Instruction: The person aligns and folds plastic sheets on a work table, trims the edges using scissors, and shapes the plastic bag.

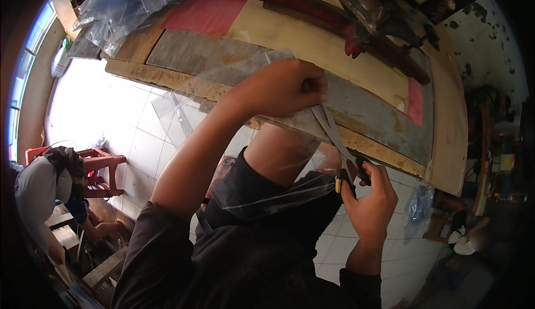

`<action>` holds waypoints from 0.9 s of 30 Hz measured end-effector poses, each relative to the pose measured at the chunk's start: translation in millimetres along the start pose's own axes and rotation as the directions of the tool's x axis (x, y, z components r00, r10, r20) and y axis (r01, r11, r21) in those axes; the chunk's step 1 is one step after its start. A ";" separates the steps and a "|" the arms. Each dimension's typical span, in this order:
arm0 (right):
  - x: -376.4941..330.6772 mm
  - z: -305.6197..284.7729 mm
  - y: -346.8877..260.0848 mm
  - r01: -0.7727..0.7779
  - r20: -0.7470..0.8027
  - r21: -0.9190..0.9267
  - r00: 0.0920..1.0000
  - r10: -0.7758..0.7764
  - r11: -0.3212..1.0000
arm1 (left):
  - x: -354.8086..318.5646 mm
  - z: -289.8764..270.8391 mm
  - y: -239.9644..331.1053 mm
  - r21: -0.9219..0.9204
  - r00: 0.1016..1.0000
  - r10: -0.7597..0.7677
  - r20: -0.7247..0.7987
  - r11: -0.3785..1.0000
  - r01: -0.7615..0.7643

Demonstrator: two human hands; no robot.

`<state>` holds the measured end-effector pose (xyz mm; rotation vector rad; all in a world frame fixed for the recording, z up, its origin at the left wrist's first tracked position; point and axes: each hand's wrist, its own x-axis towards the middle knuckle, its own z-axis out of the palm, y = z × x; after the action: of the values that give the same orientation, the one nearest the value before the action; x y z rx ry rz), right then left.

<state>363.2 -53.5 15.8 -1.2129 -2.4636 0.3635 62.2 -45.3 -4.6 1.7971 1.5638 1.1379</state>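
Head view shows your left hand [281, 89] curled into a fist, pinching the upper edge of a thin clear plastic sheet [267, 189] against the near edge of the worn wooden table [234, 58]. The sheet is transparent and glossy, with faint creases and pale glints where light catches it; it hangs down from your fist over your bare knee and dark shorts, and its lower part drapes across your lap, where its edge shows as a bright line. Through it you can see the knee and the white tiled floor [139, 142] without much blur. Your right hand [370, 197] is closed around the black and yellow handles of a pair of long steel scissors [334, 136], fingers through the loops. The blades point up and to the left, their tips reaching just under your left fist and meeting the sheet there; they lie close together, only slightly parted. The table top is patched in grey, pale yellow and red, its front edge rough and chipped. More crumpled clear plastic [128, 2] lies on the far left corner of the table. Another person [44, 192] sits low at your left by a red stool [103, 167].
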 end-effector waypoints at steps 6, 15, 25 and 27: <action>5.3 3.0 -5.5 0.013 -0.004 -0.028 1.000 -0.013 1.000 | 2.2 -2.9 -0.3 0.069 1.000 0.013 0.025 0.997 -0.015; 11.7 5.4 -5.4 0.056 -0.026 -0.047 0.998 -0.058 0.997 | 2.3 -3.4 1.7 0.041 0.999 -0.021 0.037 0.999 0.019; 11.2 7.3 -2.3 0.080 -0.035 -0.017 0.996 -0.081 0.997 | 4.9 -2.7 1.7 0.067 0.998 -0.015 0.054 0.998 0.011; 11.8 6.6 -3.9 0.076 -0.032 -0.008 0.997 -0.076 0.997 | 5.0 -2.1 -0.3 0.058 0.998 -0.015 0.054 0.998 0.012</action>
<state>351.0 -46.8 13.9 -1.1150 -2.4769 0.3120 60.2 -40.7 -2.4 1.8367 1.5893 1.0386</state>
